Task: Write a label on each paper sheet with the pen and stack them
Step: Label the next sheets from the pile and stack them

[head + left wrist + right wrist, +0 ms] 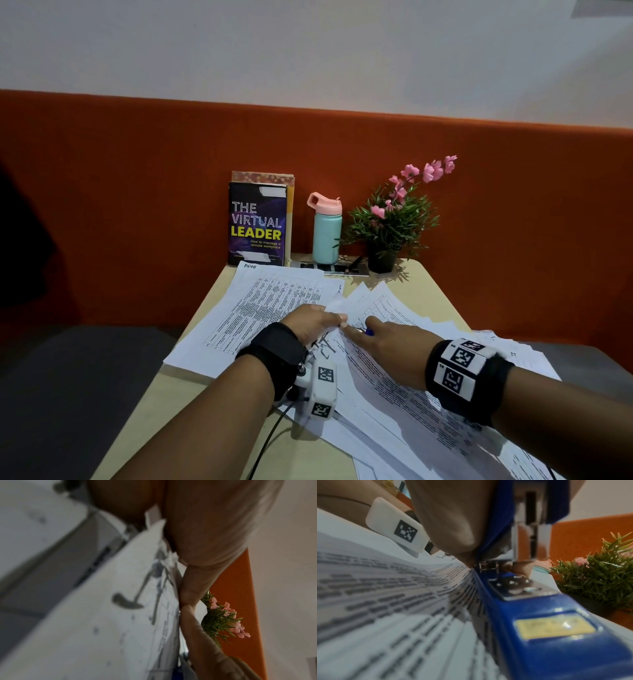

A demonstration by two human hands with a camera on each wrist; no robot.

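Pinching the corner of a fanned sheaf of sheets (383,308), the left hand (313,323) has its grip closed on the paper between thumb and fingers. The right hand (387,346), at 3 o'clock of it and touching it, holds a blue stapler (530,615) whose jaws stand apart; only its tip (368,331) shows past the fingers from the head view. No pen can be made out. A labelled stack (260,308) lies at 11 o'clock on the tabletop (191,404). The left wrist view is blurred.
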